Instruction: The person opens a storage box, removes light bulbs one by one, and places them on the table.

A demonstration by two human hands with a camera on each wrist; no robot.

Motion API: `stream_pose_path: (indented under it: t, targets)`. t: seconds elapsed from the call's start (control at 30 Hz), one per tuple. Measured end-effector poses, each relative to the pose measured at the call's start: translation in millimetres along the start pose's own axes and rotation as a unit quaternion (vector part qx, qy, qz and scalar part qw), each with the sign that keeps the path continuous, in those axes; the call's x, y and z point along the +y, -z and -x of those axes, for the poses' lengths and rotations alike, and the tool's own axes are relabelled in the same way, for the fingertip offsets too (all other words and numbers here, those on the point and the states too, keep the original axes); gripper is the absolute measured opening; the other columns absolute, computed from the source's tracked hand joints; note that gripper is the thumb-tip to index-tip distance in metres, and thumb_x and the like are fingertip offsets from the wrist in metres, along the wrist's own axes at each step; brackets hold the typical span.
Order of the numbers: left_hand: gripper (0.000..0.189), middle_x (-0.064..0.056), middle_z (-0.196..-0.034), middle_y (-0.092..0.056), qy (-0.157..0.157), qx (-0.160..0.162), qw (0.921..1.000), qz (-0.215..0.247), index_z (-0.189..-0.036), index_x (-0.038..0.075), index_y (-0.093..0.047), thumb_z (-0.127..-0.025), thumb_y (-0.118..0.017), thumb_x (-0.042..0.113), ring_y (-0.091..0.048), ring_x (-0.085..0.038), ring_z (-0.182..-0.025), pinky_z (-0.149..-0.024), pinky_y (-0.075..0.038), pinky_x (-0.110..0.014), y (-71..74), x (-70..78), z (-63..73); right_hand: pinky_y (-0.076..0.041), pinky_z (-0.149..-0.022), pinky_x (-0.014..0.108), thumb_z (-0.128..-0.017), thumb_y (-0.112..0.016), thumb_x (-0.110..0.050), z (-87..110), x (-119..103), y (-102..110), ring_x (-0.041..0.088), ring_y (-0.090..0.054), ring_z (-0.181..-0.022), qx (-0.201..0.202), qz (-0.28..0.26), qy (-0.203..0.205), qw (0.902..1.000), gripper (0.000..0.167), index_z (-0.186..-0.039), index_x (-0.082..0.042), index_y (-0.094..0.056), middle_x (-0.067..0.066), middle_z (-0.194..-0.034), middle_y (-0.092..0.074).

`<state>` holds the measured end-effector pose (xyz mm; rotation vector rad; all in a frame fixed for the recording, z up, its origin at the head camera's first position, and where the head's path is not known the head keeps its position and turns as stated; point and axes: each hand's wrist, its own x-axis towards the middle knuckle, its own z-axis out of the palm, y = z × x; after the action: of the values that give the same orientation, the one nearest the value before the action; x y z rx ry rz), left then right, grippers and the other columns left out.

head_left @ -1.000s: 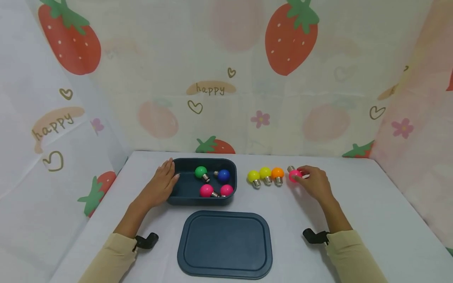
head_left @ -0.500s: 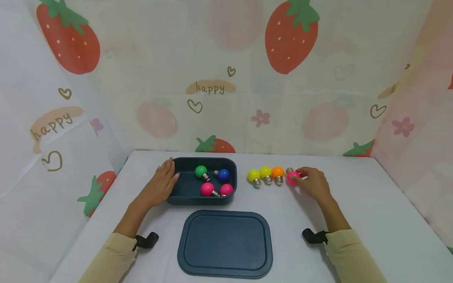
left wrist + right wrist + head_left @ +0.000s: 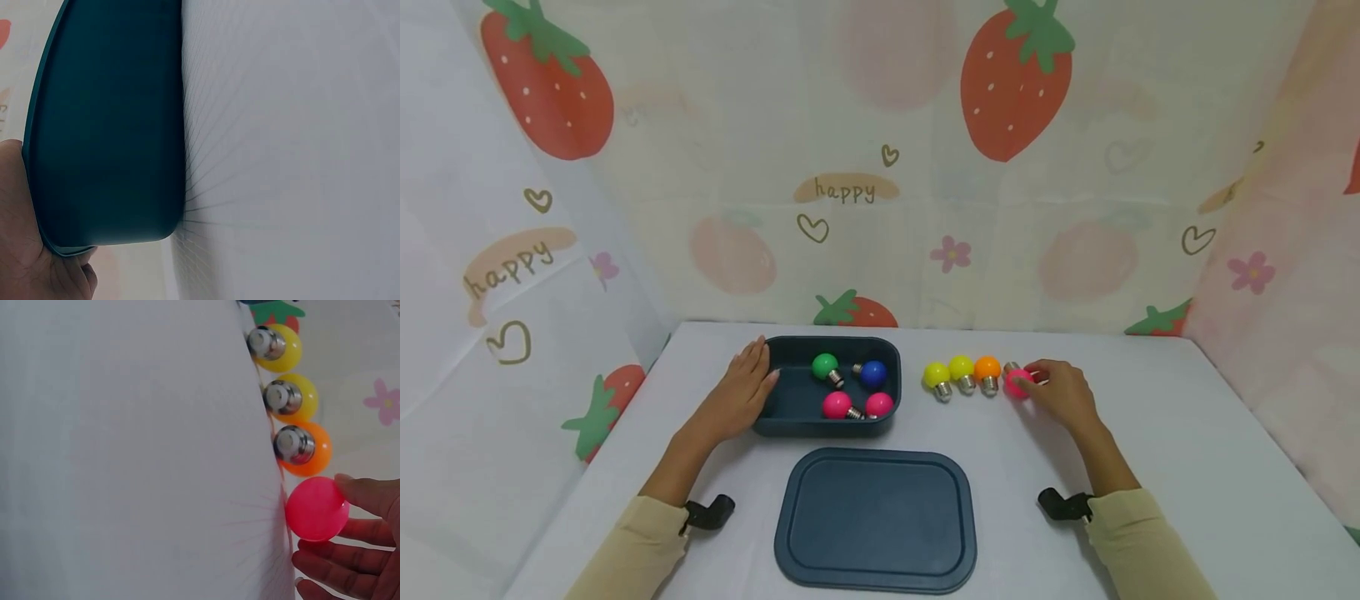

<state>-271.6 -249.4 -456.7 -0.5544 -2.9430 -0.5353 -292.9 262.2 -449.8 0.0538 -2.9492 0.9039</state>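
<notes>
My right hand (image 3: 1063, 393) pinches a pink light bulb (image 3: 317, 509) between thumb and fingers, low at the table; its metal base points away to the back. Just left of it an orange bulb (image 3: 987, 368) and two yellow bulbs (image 3: 937, 375) lie in a row, bases toward me. My left hand (image 3: 745, 390) rests with straight fingers along the left rim of a dark blue box (image 3: 106, 125). Inside that box lie a green bulb (image 3: 825, 366), a blue bulb (image 3: 873, 374) and two pink bulbs (image 3: 837, 406).
A dark blue lid (image 3: 876, 521) lies flat on the white table (image 3: 1187, 458), in front of the box. Behind the table hangs a strawberry-print cloth (image 3: 865, 108), which also covers both sides.
My right hand has shifted a little left and toward me with the pink bulb, bringing it closer to the orange one. The left hand stays on the box.
</notes>
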Motion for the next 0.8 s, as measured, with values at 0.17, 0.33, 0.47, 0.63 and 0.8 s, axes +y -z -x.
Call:
stream_pose_path:
  t: [0.17, 0.33, 0.47, 0.63, 0.8]
  targets:
    - [0.066, -0.027, -0.166, -0.005, 0.003, -0.002, 1.0000, 0.002, -0.155, -0.014, -0.012, -0.113, -0.026, 0.034, -0.002, -0.043, -0.154, -0.122, -0.006, -0.058, 0.0, 1.0, 0.0, -0.053, -0.082, 0.048, -0.097, -0.068, -0.034, 0.4, 0, -1, 0.041, -0.062, -0.104, -0.005, 0.000, -0.001, 1.0000, 0.047, -0.125, 0.004, -0.067, 0.025, -0.116, -0.069]
    - [0.066, -0.027, -0.166, -0.005, 0.004, -0.002, 1.0000, 0.001, -0.155, -0.014, -0.012, -0.113, -0.027, 0.034, -0.002, -0.043, -0.154, -0.122, -0.006, -0.059, 0.6, 1.4, 0.0, -0.055, -0.085, 0.048, -0.100, -0.064, -0.034, 0.2, -3, -1, 0.040, -0.060, -0.106, -0.017, -0.006, -0.021, 0.9996, 0.049, -0.130, 0.004, -0.063, 0.026, -0.119, -0.066]
    - [0.065, -0.028, -0.166, -0.006, 0.004, 0.000, 1.0000, 0.002, -0.155, -0.014, -0.013, -0.113, -0.027, 0.033, -0.002, -0.043, -0.154, -0.122, -0.007, -0.059, 1.2, 1.7, 0.5, -0.055, -0.087, 0.048, -0.102, -0.061, -0.035, 0.1, -4, 0, 0.040, -0.058, -0.109, -0.021, -0.013, -0.025, 0.9994, 0.049, -0.132, 0.004, -0.062, 0.027, -0.122, -0.064]
    - [0.066, -0.028, -0.166, -0.008, -0.001, 0.009, 0.9999, 0.007, -0.155, -0.015, -0.014, -0.113, -0.028, 0.034, -0.005, -0.044, -0.154, -0.122, -0.008, -0.059, 0.0, 1.6, 0.8, -0.055, -0.086, 0.048, -0.102, -0.060, -0.036, 2.1, -6, 7, 0.040, -0.058, -0.110, -0.006, -0.011, -0.006, 0.9999, 0.048, -0.130, 0.003, -0.064, 0.025, -0.122, -0.065]
    - [0.065, -0.028, -0.166, -0.008, -0.002, 0.010, 0.9999, 0.000, -0.155, -0.015, -0.015, -0.113, -0.028, 0.033, -0.006, -0.044, -0.154, -0.122, -0.009, -0.060, -0.3, 1.1, 0.4, -0.056, -0.086, 0.049, -0.103, -0.060, -0.034, 5.3, -14, 15, 0.040, -0.062, -0.109, 0.013, -0.010, 0.018, 0.9997, 0.046, -0.129, 0.003, -0.065, 0.024, -0.123, -0.067]
